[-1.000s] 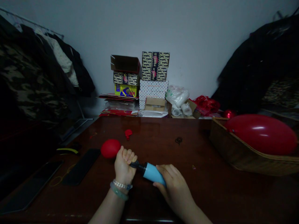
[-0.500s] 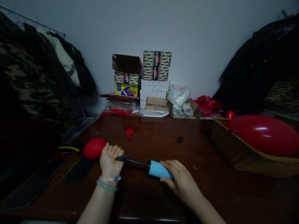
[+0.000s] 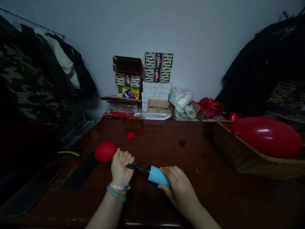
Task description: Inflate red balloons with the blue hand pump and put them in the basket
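- The left hand (image 3: 122, 167) is closed in a fist around the black end of the pump (image 3: 156, 175), where the neck of the red balloon (image 3: 105, 151) seems to be tucked; the fingers hide the join.
- The right hand (image 3: 178, 184) wraps the pump's blue barrel at its far end, thumb beneath and fingers over the top.
- Between the hands, part of the black rod (image 3: 142, 170) shows outside the barrel, so the pump is partly drawn out.
- The balloon sits just beyond the left fist, rounded but much smaller than the large balloon (image 3: 267, 136), so I judge the step in hand to be pumping, with inflation at an early stage.
- The next move, as I read it, calls for the left fist to pinch neck and nozzle firmly while both hands work the pump along its line; a loose pinch could let air out or the balloon slip off.
- Beyond the hands, a limp red balloon (image 3: 131, 136) and a dark cord (image 3: 182, 143) lie on the table (image 3: 157, 136).
- Left of the hands lies a dark flat slab (image 3: 81, 173); at the right, the basket (image 3: 247, 160) holds the large balloon.
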Available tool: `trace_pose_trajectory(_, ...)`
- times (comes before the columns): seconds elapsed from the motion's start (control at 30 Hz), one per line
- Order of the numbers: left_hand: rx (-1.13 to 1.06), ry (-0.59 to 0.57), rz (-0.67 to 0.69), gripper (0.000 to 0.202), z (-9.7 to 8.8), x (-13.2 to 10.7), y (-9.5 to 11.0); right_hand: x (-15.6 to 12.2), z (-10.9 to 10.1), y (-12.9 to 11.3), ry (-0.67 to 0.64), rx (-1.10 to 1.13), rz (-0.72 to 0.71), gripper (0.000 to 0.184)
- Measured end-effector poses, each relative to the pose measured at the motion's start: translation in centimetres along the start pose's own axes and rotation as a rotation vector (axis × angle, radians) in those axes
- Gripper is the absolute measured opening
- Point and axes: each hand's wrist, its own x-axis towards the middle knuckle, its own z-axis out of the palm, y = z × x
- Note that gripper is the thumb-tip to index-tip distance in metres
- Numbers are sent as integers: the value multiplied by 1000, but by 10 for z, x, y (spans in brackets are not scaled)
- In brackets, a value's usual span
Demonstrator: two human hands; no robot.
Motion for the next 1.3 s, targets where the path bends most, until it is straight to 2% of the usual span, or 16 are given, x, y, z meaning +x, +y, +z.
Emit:
trace_pose_trajectory(0.13, 23, -5, -45, 47, -1, -4, -16, -3, 5, -7, 24, 9, 30, 39)
trace_pose_trajectory(0.23, 18, 4, -46, 46, 0, -4, -16, -3, 5, -7, 25, 27, 19, 40)
trace_pose_trajectory(0.37, 16, -22, -9, 46, 1, 0, -3, 1, 1, -2, 7, 43, 2, 42)
trace_pose_trajectory(0.6, -12, -20, 66, 44, -5, 14, 27, 7, -15, 12, -98, 53, 43, 46)
trace_pose_trajectory(0.77, 17, -20, 99, 45, -10, 19, 34, 6, -15, 13, -105, 25, 39, 46)
trace_pose_trajectory(0.93, -5, -14, 74, 44, -10, 16, 25, 4, -11, 7, -52, -16, 36, 43)
trace_pose_trajectory(1.1, -2, -20, 24, 45, -6, 9, 9, 2, -7, 0, -19, -15, 2, 41)
trace_pose_trajectory(1.3, -11, -21, -50, 45, 1, -4, -12, -1, 0, -10, 14, -26, 52, 41)
